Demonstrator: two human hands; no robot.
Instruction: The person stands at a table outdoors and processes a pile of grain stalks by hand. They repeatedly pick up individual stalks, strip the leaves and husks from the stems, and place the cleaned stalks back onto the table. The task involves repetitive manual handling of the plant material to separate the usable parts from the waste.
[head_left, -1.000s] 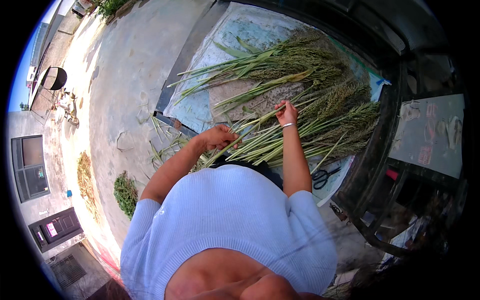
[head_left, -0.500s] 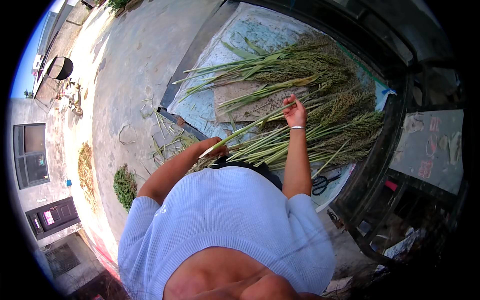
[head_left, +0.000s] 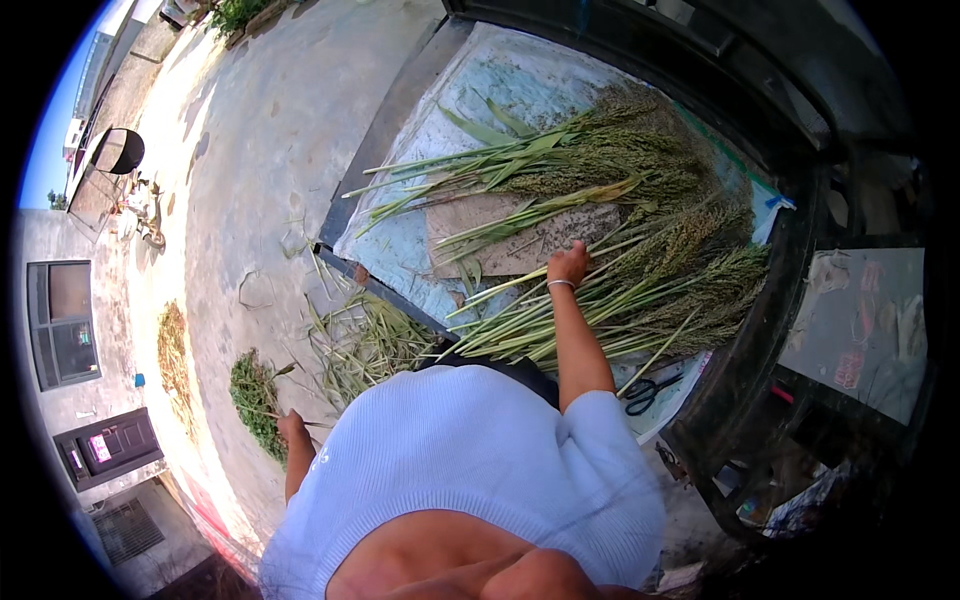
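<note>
Right hand (head_left: pixel 568 265) reaches forward, fingers curled down onto long green stalks (head_left: pixel 600 300) with brownish grainy seed heads, sorghum-like; whether it grips any or just presses on them, cannot tell. Thin bracelet (head_left: pixel 560 285) on that wrist. Left hand (head_left: pixel 292 428) is down at the person's side, away from the pile, holding a thin stalk (head_left: pixel 315 424); fingers look closed but small and partly hidden behind the light blue knit top (head_left: pixel 470 470).

Stalks lie fanned across a pale blue, worn, creased tarp (head_left: pixel 480 110) in an open dark-rimmed cargo bed (head_left: pixel 760 330), cut ends toward the person, bushy heads to the far right. A flat brown cardboard piece (head_left: pixel 510 240) sits under the middle stalks. Black-handled scissors (head_left: pixel 645 393) lie on the tarp just right of the right arm, partly under a stalk.

On the rough grey concrete ground (head_left: pixel 250 150): a loose heap of stripped leaves (head_left: pixel 365 340) by the bed edge, a dark green clump (head_left: pixel 255 395) near the left hand. Bed's right part is dark, cluttered, hard to make out.

Versus half a second ago: left hand was up at the stalk ends on the bed edge; now it has dropped to the side. Right hand stays in roughly the same spot on the pile.
</note>
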